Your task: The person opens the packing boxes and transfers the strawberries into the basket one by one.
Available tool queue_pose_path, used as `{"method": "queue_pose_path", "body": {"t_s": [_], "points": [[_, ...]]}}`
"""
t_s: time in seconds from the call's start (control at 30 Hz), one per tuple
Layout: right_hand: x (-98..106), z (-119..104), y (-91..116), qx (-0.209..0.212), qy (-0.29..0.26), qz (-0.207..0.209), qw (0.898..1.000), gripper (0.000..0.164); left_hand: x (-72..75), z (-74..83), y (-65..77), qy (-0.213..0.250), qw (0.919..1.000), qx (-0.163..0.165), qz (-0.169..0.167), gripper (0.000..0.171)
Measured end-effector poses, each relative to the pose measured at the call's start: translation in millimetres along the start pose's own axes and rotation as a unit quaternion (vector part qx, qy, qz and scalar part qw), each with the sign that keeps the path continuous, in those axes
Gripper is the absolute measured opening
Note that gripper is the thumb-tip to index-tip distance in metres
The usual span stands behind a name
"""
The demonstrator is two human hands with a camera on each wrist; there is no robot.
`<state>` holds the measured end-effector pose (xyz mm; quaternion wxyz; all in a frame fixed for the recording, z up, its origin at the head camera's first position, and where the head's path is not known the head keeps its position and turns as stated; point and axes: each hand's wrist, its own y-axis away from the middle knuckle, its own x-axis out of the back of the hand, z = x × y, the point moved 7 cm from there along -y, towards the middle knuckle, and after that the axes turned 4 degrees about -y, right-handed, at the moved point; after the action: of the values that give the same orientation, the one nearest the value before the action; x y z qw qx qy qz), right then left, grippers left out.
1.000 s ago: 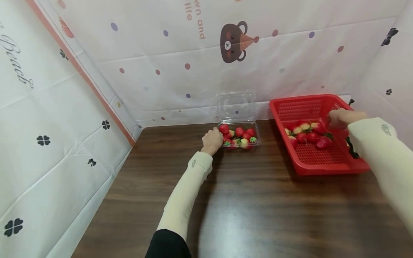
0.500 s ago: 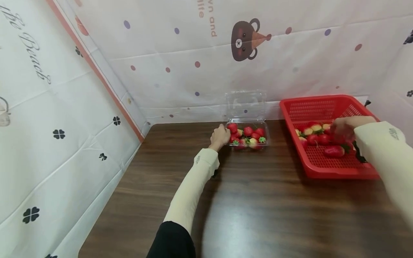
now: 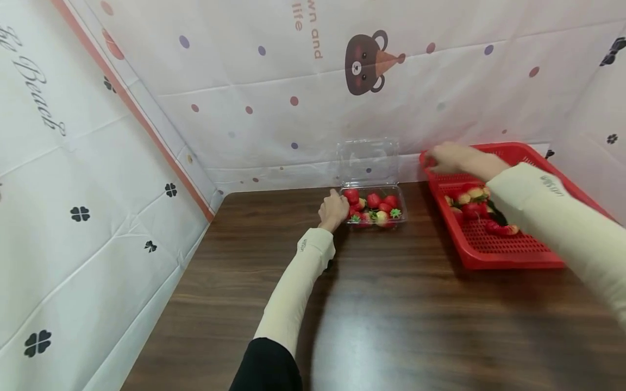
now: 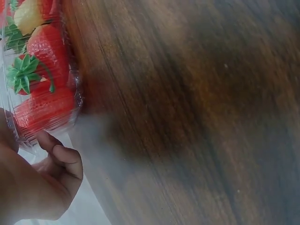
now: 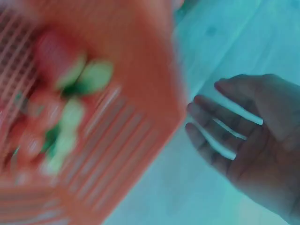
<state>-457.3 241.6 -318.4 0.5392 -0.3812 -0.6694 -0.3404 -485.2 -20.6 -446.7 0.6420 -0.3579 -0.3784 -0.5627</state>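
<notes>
Head view: I have a red basket [image 3: 513,262] with loose strawberries [image 3: 473,210] in it, on a dark wooden table [image 3: 391,304]. Left of the basket sits a clear box [image 3: 376,223] filled with more strawberries [image 3: 374,200], its lid [image 3: 369,160] standing raised. The person's left hand [image 3: 333,210] is at the box's side facing away from the basket. The right hand [image 3: 452,157] is over the basket's far left corner; if it swings low, I judge it could catch that corner and jolt the basket.

Left wrist view: the left hand pinches the box's corner, fingers curled against the plastic. The box looks light, so a tug could slide it further from the basket, or tip it and spill fruit. A bump might also drop the lid.

Right wrist view, blurred: the right hand's fingers are spread and loose, grasping nothing I can see, beside the basket's rim. I cannot tell whether they touch it; brushing it could shake the fruit inside.
</notes>
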Motion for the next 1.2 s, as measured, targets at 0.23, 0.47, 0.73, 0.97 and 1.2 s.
{"method": "queue_pose_path", "body": {"t_s": [0.23,0.47,0.73,0.97,1.2], "points": [[-49.9,-77.4,-40.5,0.075,-0.073,-0.086,0.991,0.023,-4.6,2.5,-2.3,-0.043,0.9987,-0.019,-0.017,0.034],[-97.1,-99.6,-54.0,0.052,-0.083,-0.191,0.977,0.031,-8.1,4.3,2.5,-0.065,0.9975,-0.022,-0.019,0.036],[-106.7,-100.7,-60.3,0.019,-0.099,-0.184,0.978,0.026,-10.6,2.3,-0.4,-0.076,0.9967,-0.021,-0.018,0.036],[-110.7,-98.9,-63.0,0.037,-0.055,-0.162,0.984,0.026,-12.1,3.9,-0.8,-0.089,0.9957,-0.022,-0.013,0.035],[-103.4,-102.1,-64.6,0.061,-0.063,-0.134,0.987,0.027,-8.6,4.0,-0.7,-0.1,0.9947,-0.022,-0.005,0.036]]}}
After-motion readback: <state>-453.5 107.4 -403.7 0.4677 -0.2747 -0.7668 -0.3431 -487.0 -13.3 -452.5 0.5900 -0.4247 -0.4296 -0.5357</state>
